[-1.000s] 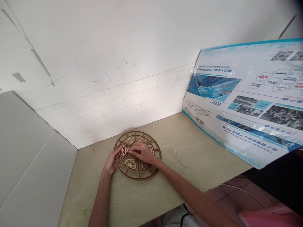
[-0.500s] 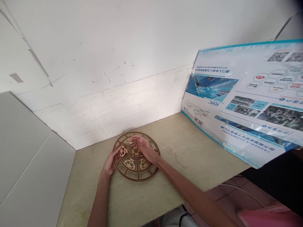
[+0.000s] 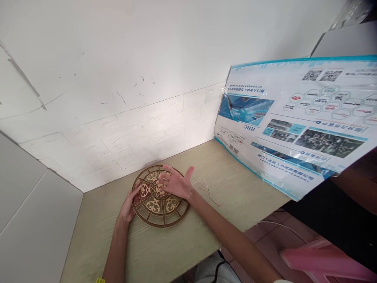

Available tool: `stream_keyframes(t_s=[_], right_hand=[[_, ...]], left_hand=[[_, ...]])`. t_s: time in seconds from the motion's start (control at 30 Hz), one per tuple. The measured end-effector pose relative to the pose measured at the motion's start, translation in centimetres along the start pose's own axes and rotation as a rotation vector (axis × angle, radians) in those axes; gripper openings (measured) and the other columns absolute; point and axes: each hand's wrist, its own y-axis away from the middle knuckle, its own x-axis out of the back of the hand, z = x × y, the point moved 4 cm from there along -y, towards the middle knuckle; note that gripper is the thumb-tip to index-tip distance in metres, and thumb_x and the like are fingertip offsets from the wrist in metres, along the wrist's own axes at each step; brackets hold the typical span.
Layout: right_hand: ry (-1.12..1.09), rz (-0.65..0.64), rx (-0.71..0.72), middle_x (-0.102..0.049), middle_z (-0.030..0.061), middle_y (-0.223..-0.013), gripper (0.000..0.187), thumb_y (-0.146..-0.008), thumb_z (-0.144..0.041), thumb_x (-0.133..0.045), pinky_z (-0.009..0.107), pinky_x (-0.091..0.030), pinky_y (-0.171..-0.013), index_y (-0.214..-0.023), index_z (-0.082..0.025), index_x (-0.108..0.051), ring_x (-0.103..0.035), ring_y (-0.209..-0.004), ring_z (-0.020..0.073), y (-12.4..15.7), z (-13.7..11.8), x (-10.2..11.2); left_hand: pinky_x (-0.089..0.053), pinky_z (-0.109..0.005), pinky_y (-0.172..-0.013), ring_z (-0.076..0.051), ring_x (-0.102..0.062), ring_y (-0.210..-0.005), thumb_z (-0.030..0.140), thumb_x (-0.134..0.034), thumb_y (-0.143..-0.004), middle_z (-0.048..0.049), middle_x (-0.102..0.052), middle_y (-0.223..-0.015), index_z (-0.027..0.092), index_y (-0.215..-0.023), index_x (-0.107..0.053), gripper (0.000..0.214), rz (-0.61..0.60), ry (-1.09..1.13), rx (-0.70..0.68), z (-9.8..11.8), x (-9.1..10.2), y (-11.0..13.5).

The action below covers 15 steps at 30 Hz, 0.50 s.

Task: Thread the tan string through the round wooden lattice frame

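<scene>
- Brown wooden lattice disc [image 3: 160, 204] lies flat on the beige tabletop [image 3: 103, 232], at lower centre of the frame, slightly further left in view than a moment ago
- Right hand [image 3: 176, 182] now hovers over the disc's centre and right half, opened out with fingers spread and thumb pointing to the upper right; before, its fingers curled down onto the centre
- Whether its fingertips touch the disc is hard to tell
- Left hand [image 3: 128, 206] sits at the disc's left edge, fingers bent over the rim and close together; whether they pinch it cannot be told
- Loose thread [image 3: 207, 192] lies on the tabletop just right of the disc, apart from both hands
- Poster [image 3: 294, 125] in a clear plastic sleeve leans upside down at right, against a white brick-pattern wall [image 3: 118, 133]
</scene>
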Motion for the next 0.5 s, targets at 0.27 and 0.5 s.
stream_keyframes(t_s=[0.27,0.5], right_hand=[[0.63,0.35,0.164,-0.037,-0.0034,-0.057,0.047,-0.088,-0.061,-0.046,0.026,-0.039,-0.053,-0.063,-0.022,-0.037,-0.04,-0.054,0.0127,-0.7,0.5,0.7],[1.016,0.248,0.279,-0.057,0.002,-0.076,0.029,-0.093,-0.045,-0.047,0.027,-0.043,-0.065,-0.081,-0.02,-0.053,-0.053,-0.07,0.0151,-0.6,0.8,-0.9]], left_hand=[[-0.056,-0.028,-0.081,-0.02,-0.069,-0.094,0.017,-0.062,-0.083,-0.0107,-0.067,-0.118,0.016,-0.135,-0.049,0.053,0.015,-0.012,0.011,0.0,0.1,0.0],[-0.056,-0.028,-0.079,-0.02,-0.069,-0.09,0.017,-0.062,-0.083,-0.0109,-0.068,-0.116,0.017,-0.134,-0.05,0.052,0.017,-0.012,0.007,-0.1,0.1,0.0]])
